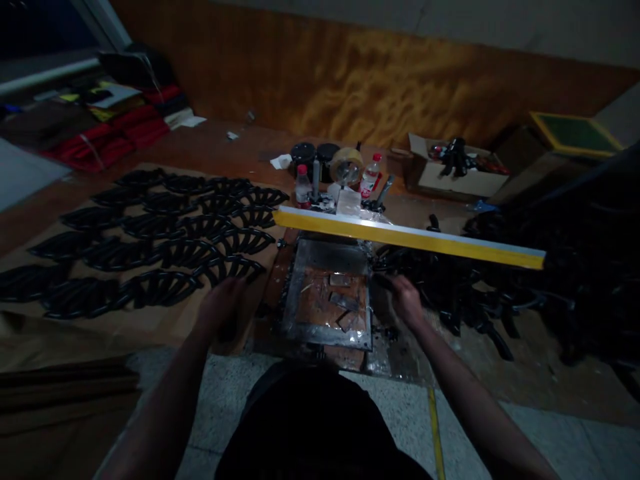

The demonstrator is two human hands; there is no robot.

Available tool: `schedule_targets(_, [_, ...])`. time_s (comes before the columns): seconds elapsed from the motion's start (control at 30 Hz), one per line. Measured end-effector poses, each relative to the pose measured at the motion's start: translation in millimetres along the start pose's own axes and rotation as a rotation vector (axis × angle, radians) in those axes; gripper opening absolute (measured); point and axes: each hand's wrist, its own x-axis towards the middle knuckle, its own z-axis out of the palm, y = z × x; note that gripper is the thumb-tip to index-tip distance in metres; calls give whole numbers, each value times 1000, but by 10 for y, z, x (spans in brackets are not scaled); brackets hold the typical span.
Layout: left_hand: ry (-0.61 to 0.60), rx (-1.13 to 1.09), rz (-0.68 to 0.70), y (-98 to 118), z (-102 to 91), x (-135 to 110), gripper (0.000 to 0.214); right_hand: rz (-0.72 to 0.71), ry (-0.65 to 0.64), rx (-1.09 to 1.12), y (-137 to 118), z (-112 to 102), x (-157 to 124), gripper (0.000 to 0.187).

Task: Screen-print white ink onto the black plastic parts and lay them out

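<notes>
My left hand [225, 300], dim and blurred, is closed at the near right end of the rows of black curved pieces [170, 253]. It appears to grip one of these pieces, mostly hidden by the hand. To the right of a flat framed plate [327, 333], my right hand [407, 299] is closed around a short black curved piece [384, 281]. Small metal blocks [344, 301] lie on the plate's brown middle. Beyond it, a long yellow-and-silver bar [410, 239] extends crosswise above the table. More black pieces [460, 293] are heaped to the right.
Two red-capped bottles, one a clear bottle [370, 175], stand behind the bar beside a tape roll [347, 167] and black tubs [303, 155]. An open cardboard box [450, 177] is at the back right. Folded red cloth [100, 140] lies at the back left.
</notes>
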Motion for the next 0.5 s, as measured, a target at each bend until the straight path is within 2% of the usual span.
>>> schedule_targets(0.07, [43,-343,170,614,-114,-1,41,-137,-117,25,-464,118,68,43])
schedule_targets(0.13, [84,-662,303,1156,-178,-1,39,-201,-174,-41,-842,211,135,42])
schedule_targets(0.23, [98,-1085,457,1703,-198,-2,46,-261,-187,-152,-1151,270,239,45])
schedule_targets(0.3, [69,-1239,525,1876,-194,-17,49,-325,-201,-189,-1219,272,300,46])
schedule_targets(0.37, [30,-1277,544,1923,-206,-56,51,-375,-243,-192,-1232,268,341,45])
schedule_targets(0.43, [13,-1229,527,1873,-234,-126,53,-363,-280,-157,-1200,262,356,38])
schedule_targets(0.5, [19,-1102,503,1745,-249,-221,52,-285,-263,-108,-1099,232,347,29])
